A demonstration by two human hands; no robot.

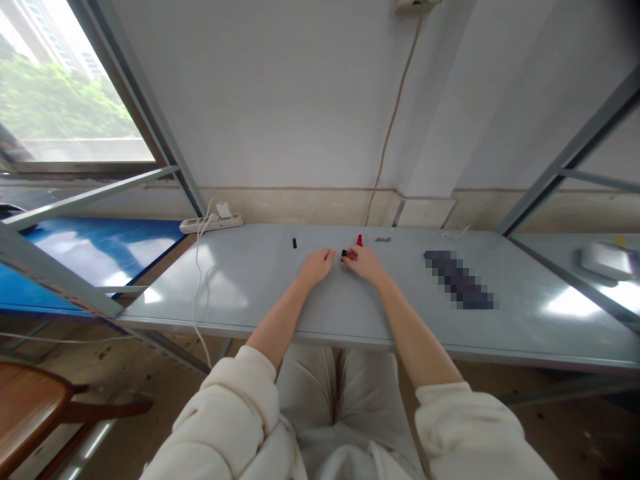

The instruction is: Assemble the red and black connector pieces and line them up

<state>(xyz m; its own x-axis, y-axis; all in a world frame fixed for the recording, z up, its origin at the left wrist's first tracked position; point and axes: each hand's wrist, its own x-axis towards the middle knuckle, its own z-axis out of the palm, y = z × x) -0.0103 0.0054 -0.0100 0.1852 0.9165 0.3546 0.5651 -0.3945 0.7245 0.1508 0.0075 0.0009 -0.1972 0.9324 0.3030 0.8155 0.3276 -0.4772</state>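
My right hand point(364, 262) is closed on a small black piece point(344, 254), which shows at its fingertips above the grey table point(345, 303). To its left, my left hand point(318, 266) has its fingers pressed together; anything between them is too small to make out. A small gap separates the two hands. Just behind my right hand stands a small red object point(360, 240). Several tiny grey pieces point(383, 239) lie in a row to the right of it. A small black cylinder point(295, 243) stands behind and left of my left hand.
A white power strip point(213, 223) lies at the back left, its cable point(197, 293) running over the table's front edge. On the right is a dark pixelated patch point(457, 280). Metal posts flank the table, and a wooden chair point(35, 413) is at lower left.
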